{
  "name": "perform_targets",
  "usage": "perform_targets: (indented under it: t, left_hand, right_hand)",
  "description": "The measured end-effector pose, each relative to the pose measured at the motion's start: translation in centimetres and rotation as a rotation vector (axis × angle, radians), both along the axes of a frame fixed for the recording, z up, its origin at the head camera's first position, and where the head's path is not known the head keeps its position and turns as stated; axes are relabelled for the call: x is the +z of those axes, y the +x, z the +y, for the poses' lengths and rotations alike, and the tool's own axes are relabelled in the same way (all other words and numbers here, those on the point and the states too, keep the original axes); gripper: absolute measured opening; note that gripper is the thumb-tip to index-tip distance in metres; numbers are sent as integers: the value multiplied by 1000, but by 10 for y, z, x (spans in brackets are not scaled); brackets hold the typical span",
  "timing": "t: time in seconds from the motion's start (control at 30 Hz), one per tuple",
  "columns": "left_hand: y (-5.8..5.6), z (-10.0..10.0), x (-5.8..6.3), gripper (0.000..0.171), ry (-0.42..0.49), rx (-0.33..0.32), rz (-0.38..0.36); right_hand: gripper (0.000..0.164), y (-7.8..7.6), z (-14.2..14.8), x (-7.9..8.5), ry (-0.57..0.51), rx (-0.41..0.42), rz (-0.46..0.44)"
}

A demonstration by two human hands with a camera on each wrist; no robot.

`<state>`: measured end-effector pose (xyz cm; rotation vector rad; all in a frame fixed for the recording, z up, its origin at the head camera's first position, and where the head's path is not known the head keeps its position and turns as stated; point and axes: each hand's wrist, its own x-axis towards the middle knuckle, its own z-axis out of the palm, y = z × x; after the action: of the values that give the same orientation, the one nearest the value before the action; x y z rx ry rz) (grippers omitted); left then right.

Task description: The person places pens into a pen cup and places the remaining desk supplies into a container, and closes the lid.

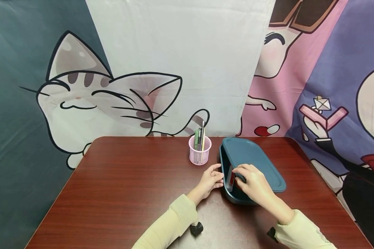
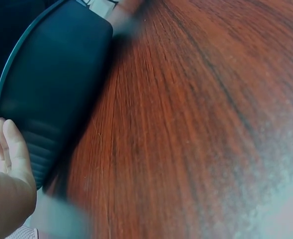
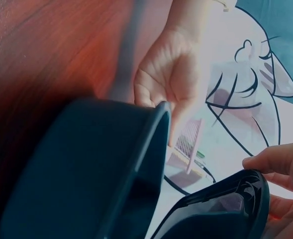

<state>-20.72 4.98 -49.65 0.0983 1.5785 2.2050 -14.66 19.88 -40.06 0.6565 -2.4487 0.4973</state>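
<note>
A dark teal box [image 1: 237,200] stands on the table with its teal lid [image 1: 252,155] tilted over it, leaving a gap along the left side. My right hand [image 1: 252,181] pinches the lid's edge; in the right wrist view the right hand [image 3: 285,186] grips the lid's corner [image 3: 213,224], apart from the box wall [image 3: 76,169]. At the box's left rim, my left hand [image 1: 210,181] touches it with fairly straight fingers. The left wrist view has that hand [image 2: 14,169] against the outer wall [image 2: 56,69]. Something grey and red shows in the gap, too small to identify.
Behind the left hand stands a pink mesh pen cup [image 1: 200,152] holding several pens. The reddish-brown wooden table [image 1: 127,186] ends at a cartoon-printed backdrop [image 1: 174,52]. A black wrist device [image 1: 196,229] hangs below the left sleeve.
</note>
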Motion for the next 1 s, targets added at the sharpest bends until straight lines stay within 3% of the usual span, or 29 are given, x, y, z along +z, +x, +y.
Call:
perform_targets:
  t: [0.3, 0.73, 1.0]
  left_hand:
    - [0, -3, -1, 46, 8, -16, -17]
    - [-1, -4, -2, 41, 31, 12, -72]
    - [0, -6, -2, 39, 74, 2, -72]
  right_hand:
    - [22, -1, -9, -9, -2, 5, 24]
    - [22, -4, -28, -21, -63, -99, -3]
    - [22, -4, -36, -31, -77, -94, 20]
